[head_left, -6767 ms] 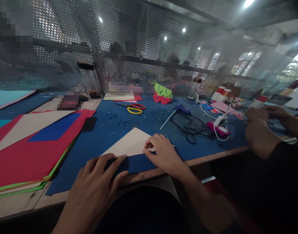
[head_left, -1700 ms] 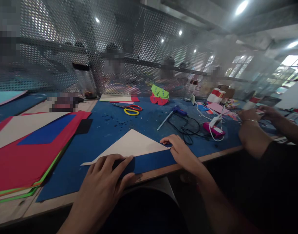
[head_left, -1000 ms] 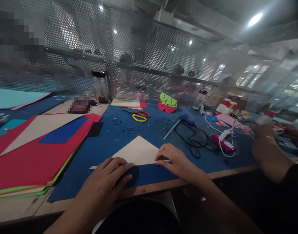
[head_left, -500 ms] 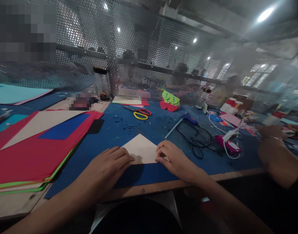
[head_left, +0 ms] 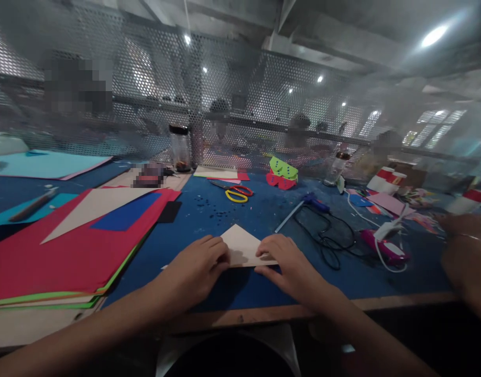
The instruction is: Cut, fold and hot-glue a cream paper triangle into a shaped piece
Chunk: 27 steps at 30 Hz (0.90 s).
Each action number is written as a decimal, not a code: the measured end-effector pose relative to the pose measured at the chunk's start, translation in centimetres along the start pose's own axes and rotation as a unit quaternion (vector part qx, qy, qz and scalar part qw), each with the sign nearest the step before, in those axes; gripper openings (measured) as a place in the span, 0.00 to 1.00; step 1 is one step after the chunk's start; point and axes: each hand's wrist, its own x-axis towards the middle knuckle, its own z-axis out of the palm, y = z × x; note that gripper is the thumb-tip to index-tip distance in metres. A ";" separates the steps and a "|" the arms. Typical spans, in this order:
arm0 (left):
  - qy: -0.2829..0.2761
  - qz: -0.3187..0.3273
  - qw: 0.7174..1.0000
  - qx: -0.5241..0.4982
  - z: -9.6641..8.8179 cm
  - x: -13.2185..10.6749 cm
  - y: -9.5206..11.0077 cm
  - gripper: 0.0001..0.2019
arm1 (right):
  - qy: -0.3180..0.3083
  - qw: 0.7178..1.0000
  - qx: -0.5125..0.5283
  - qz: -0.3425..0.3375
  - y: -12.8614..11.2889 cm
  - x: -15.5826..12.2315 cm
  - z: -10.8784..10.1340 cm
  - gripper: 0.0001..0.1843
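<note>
A cream sheet of paper [head_left: 242, 247] lies on the blue tabletop in front of me, folded to a triangle with its point away from me. At its left side is my left hand [head_left: 201, 266], fingers curled over the edge and thumb near the front fold. My right hand [head_left: 290, 264] grips the right corner, with fingers on top and the thumb at the front edge. Both palms cover the paper's outer corners, so these are partly hidden.
Coloured paper sheets [head_left: 63, 262] are stacked at left. Scissors [head_left: 236, 195], a red and green paper piece [head_left: 282, 174] and a glue gun [head_left: 316, 203] with cable lie beyond my hands. A magenta device [head_left: 384, 247] and another person's arm [head_left: 468, 262] are at right.
The view has turned a little, so everything sits further right and lower. My left fingers are more curled, and my right thumb has moved away from the fingers, towards the front edge.
</note>
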 end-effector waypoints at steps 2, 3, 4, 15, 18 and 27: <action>0.003 0.004 1.000 -0.017 -0.2 0.5 -0.1 0.09 | 0.029 0.999 -0.025 -0.028 0.1 0.1 0.1 0.11; -0.001 0.003 1.000 -0.021 -0.3 0.7 -0.2 0.09 | 0.041 0.997 -0.037 -0.045 0.2 0.1 0.1 0.10; -0.009 0.004 1.000 -0.025 -0.3 0.9 -0.2 0.08 | 0.051 0.996 -0.048 -0.061 0.2 0.1 0.2 0.09; 0.000 0.085 0.996 0.023 0.4 0.7 -1.9 0.01 | 0.062 0.992 -0.076 -0.082 0.3 0.0 0.6 0.03; 0.019 0.135 0.987 0.079 0.6 0.3 -2.7 0.08 | 0.036 0.995 -0.068 -0.067 0.4 -0.1 0.5 0.03; 0.035 0.176 0.981 0.076 0.9 0.1 -3.5 0.12 | 0.009 0.999 -0.037 -0.019 0.6 -0.2 0.5 0.01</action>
